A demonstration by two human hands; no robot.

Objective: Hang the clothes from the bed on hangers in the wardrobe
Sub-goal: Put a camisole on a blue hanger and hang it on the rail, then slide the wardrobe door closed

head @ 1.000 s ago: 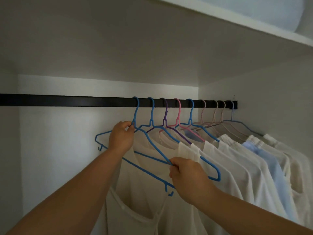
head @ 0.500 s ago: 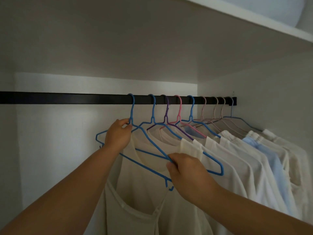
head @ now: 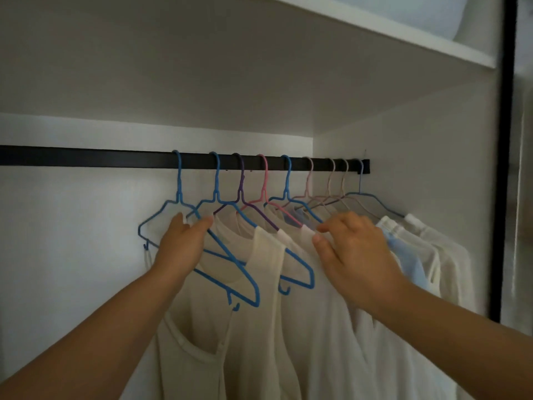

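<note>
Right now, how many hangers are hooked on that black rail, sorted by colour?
Bright blue hangers: 3
Purple hanger: 1
Pink hanger: 1
Pale pink or beige hangers: 3
Dull blue hanger by the right wall: 1
Total on the black rail: 9

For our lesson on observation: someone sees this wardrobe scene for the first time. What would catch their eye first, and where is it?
Probably the coloured hangers, blue, purple and pink, hooked in a row on the black rail across the middle. Next, the two hands reaching in from below: the left hand rests on the leftmost blue hanger, the right hand touches the shoulders of the pale clothes hanging at the right.
</note>
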